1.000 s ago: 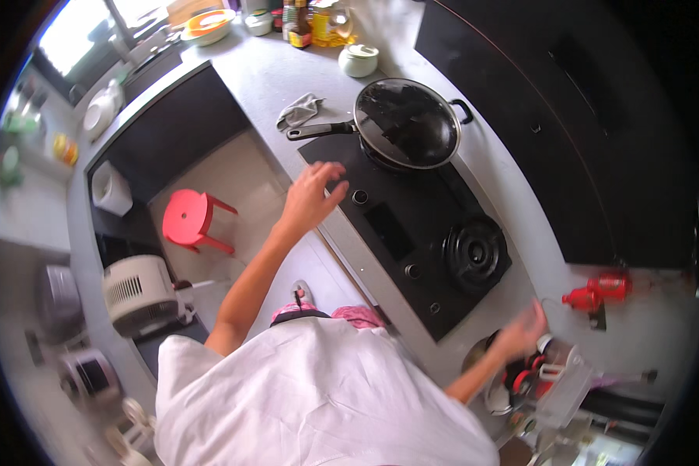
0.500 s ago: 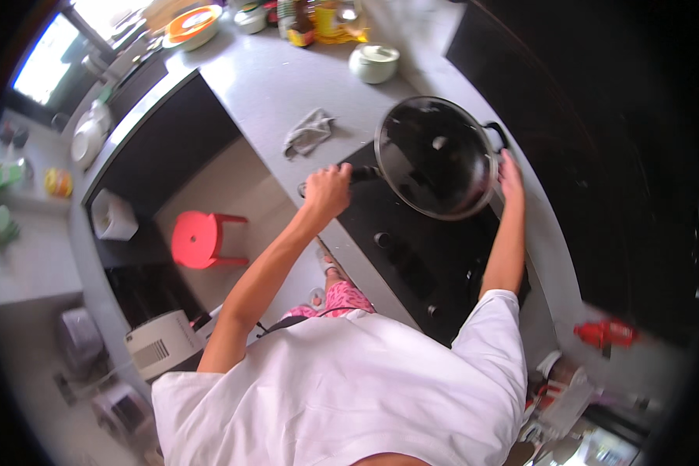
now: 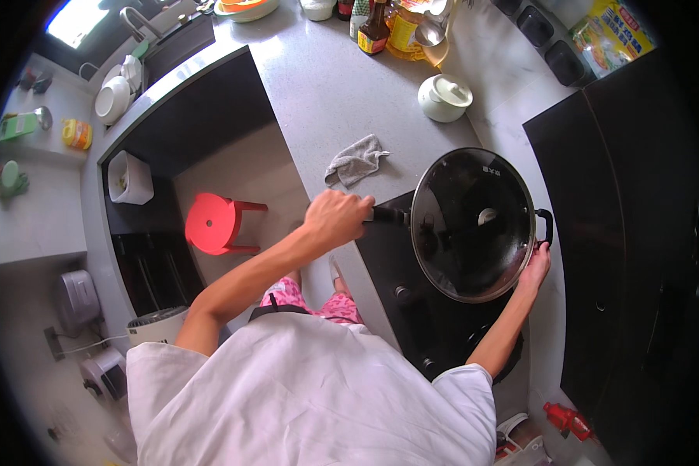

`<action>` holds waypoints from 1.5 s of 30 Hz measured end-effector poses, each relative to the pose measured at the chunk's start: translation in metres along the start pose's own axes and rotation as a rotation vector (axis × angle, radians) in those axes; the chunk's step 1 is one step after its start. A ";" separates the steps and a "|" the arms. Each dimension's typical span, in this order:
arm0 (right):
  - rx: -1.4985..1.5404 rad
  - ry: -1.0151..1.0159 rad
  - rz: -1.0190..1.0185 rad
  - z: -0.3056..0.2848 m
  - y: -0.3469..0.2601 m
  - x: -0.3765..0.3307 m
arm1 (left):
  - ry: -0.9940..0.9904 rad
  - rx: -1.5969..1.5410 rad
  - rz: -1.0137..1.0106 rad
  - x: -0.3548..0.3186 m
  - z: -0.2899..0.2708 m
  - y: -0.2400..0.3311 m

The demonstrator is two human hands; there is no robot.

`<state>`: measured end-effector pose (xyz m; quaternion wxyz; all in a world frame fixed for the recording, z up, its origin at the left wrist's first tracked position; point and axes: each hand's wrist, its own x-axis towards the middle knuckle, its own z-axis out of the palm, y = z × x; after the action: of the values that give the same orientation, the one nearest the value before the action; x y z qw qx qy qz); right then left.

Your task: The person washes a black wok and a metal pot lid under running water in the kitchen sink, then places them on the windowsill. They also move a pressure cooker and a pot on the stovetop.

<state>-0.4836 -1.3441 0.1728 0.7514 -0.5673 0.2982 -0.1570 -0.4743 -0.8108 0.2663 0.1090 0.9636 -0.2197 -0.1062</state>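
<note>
A black wok [image 3: 423, 256] with a clear domed glass lid [image 3: 458, 194] is over the far part of the black hob [image 3: 404, 311]. Whether it rests on a burner or is lifted, I cannot tell. My left hand [image 3: 338, 216] is closed round its long black handle [image 3: 388, 217]. On the opposite side, my right hand [image 3: 536, 268] grips the wok by the small black loop handle [image 3: 546, 227], fingers partly hidden under the rim. A crumpled grey cloth [image 3: 354, 161] lies on the counter beyond my left hand.
A white lidded pot [image 3: 445, 98] stands past the wok, with bottles [image 3: 373, 31] and a ladle [image 3: 431, 33] farther back. Dark panels [image 3: 590, 194] rise along the right. A red stool [image 3: 212, 224] stands on the floor to the left; white bowls [image 3: 113, 99] are by the sink.
My view has shifted, so the counter items appear lower and farther right. Against the cloth, the wok sits a little nearer to me. Both hands have kept their hold on it.
</note>
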 end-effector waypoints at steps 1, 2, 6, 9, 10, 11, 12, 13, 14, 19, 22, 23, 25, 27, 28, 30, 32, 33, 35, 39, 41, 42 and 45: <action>-0.010 0.003 0.012 0.029 -0.007 -0.015 | 0.017 0.007 -0.030 -0.009 -0.013 -0.012; -0.017 0.026 0.012 0.048 -0.012 -0.029 | 0.036 0.013 -0.036 -0.010 -0.021 -0.025; 0.084 0.073 -0.010 0.093 0.020 -0.049 | 0.012 0.068 -0.022 -0.009 -0.052 -0.104; 0.145 0.088 0.010 0.173 0.043 -0.081 | 0.101 0.106 0.012 -0.011 -0.070 -0.175; 0.195 0.111 0.009 0.195 0.060 -0.081 | 0.171 0.093 0.063 -0.012 -0.076 -0.203; 0.154 0.177 -0.076 0.256 0.063 -0.103 | 0.261 0.066 0.060 -0.021 -0.081 -0.232; 0.151 0.180 -0.071 0.287 0.077 -0.098 | 0.094 0.115 -0.087 -0.013 -0.087 -0.256; 0.061 0.215 -0.039 0.316 0.088 -0.086 | 0.202 0.078 -0.099 -0.006 -0.082 -0.273; -0.007 0.193 -0.064 0.342 0.112 -0.071 | 0.192 0.126 -0.081 0.003 -0.086 -0.301; 0.266 0.148 0.061 0.471 0.151 -0.079 | 0.242 0.242 -0.112 0.014 -0.070 -0.405; 0.276 0.129 0.093 0.515 0.169 -0.069 | 0.241 0.269 -0.104 0.029 -0.068 -0.452; 0.258 0.144 0.092 0.527 0.179 -0.065 | 0.228 0.277 -0.124 0.031 -0.068 -0.464; 0.194 0.160 0.071 0.540 0.198 -0.046 | 0.194 0.279 -0.140 0.043 -0.068 -0.479; 0.220 0.166 0.032 0.544 0.213 -0.024 | 0.182 0.269 -0.141 0.055 -0.068 -0.483; 0.243 0.154 0.067 0.550 0.210 -0.020 | 0.181 0.262 -0.161 0.059 -0.065 -0.487; 0.179 0.118 0.025 0.554 0.209 -0.009 | 0.186 0.237 -0.177 0.064 -0.060 -0.490; 0.073 0.148 -0.079 0.530 0.237 0.025 | 0.182 0.195 -0.148 0.076 -0.058 -0.479; 0.139 0.105 -0.040 0.534 0.228 0.021 | 0.185 0.189 -0.161 0.075 -0.052 -0.480; 0.246 0.035 0.030 0.535 0.207 0.013 | 0.188 0.165 -0.208 0.074 -0.042 -0.475; 0.192 0.072 0.021 0.509 0.198 0.025 | 0.126 0.066 -0.186 0.087 -0.034 -0.457; 0.200 0.068 0.038 0.501 0.198 0.031 | 0.115 0.049 -0.207 0.090 -0.035 -0.448; 0.201 0.066 0.057 0.504 0.194 0.030 | 0.102 0.031 -0.230 0.090 -0.032 -0.449; 0.183 0.026 0.095 0.489 0.195 0.035 | 0.088 0.014 -0.217 0.098 -0.032 -0.442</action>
<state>-0.1704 -0.9332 0.0658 0.8026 -0.4797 0.3189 -0.1551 -0.2030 -0.4602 0.1679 0.0999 0.9861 -0.1100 -0.0737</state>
